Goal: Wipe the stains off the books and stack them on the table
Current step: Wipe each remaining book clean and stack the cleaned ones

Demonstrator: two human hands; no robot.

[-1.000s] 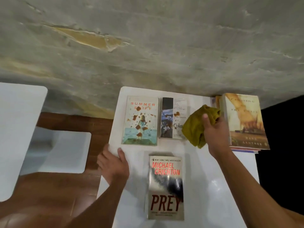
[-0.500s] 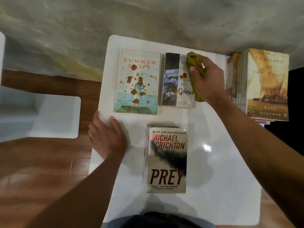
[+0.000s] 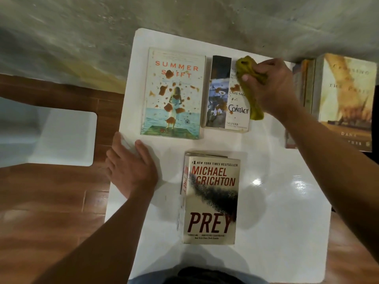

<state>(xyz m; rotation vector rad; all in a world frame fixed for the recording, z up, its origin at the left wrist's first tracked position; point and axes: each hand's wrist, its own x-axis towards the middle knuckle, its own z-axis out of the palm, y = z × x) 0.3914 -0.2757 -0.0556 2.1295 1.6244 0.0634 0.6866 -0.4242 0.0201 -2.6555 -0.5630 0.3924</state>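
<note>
Books lie across my white worktop (image 3: 287, 201), and most of the job is left. The largest, Summer Shift (image 3: 173, 93), sits at the far left, its cover spattered with brown stains and, I judge, not yet wiped. The stack of books (image 3: 346, 101) on the right, off the worktop's far corner, shows a pale cover on top; whether that one is clean I cannot tell. Prey (image 3: 211, 199) lies nearest me in the middle, with no brown marks that I can make out, so it may be done. Contact (image 3: 226, 95), the smallest, lies just beside Summer Shift and has brown spots on its cover; this is the one I am working on. My right hand (image 3: 272, 87) grips the bunched yellow cloth (image 3: 249, 85), fingers curled round it, pressing it on Contact's right edge. My left hand (image 3: 131, 167) rests flat on the worktop's left edge, fingers straight, holding nothing. No wiped books are stacked on the worktop yet.
</note>
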